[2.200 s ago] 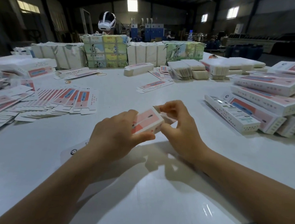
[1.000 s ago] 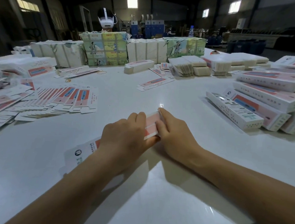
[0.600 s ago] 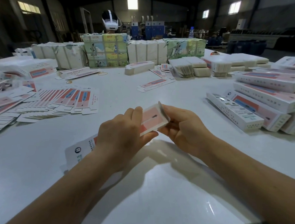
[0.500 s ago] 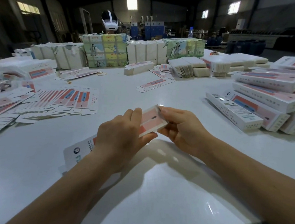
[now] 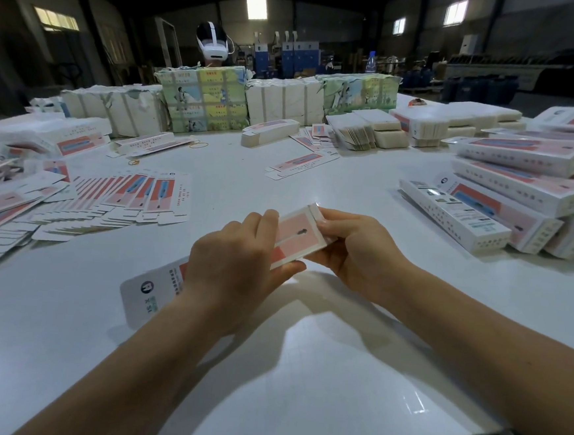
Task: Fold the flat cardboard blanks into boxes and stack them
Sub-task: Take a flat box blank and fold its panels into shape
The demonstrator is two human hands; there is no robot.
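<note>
The left hand gripped the pink box mid-length above the worktop; the right hand pinched its far end, whose flap, open earlier, was now closed.

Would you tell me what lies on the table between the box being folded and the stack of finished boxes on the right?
Nothing: in the head view, bare white table separates the box from the finished stack.

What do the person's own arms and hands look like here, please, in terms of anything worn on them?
Both forearms are bare as far as the frame shows: no sleeve reaches into view. The left hand and the right hand wear no gloves, and no watch, bracelet or ring is visible on the sides that face the camera. The nails look short and unpainted, though the light is dim.
</note>
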